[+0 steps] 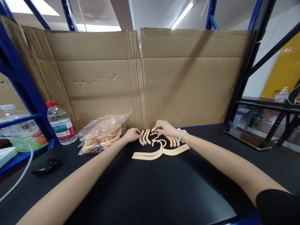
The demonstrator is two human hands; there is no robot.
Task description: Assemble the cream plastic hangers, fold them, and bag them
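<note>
Black tabletop (150,187), clear plastic bag (100,129) left along its back edge, bulging with beige pieces: plenty seemingly left! Beige hangers (173,152) lie spread near mid-back edge, apparently sorted; right hand (164,127) pinches one, left hand's (132,135) grip unclear.

Pale cream strips (176,152), black tabletop (150,187), brown cardboard (192,81), whitish bracelet (182,135), red bottle cap (52,103), blue frame (32,97)

A clear plastic bottle with a red cap (61,125) stands at left on the smooth black tabletop (150,190), near a small rounded black object (47,166). Creased brown cardboard panels (187,90) rise behind. A flat dark rectangular device (246,139) lies at right; a white tube light (182,15) glows overhead.
</note>
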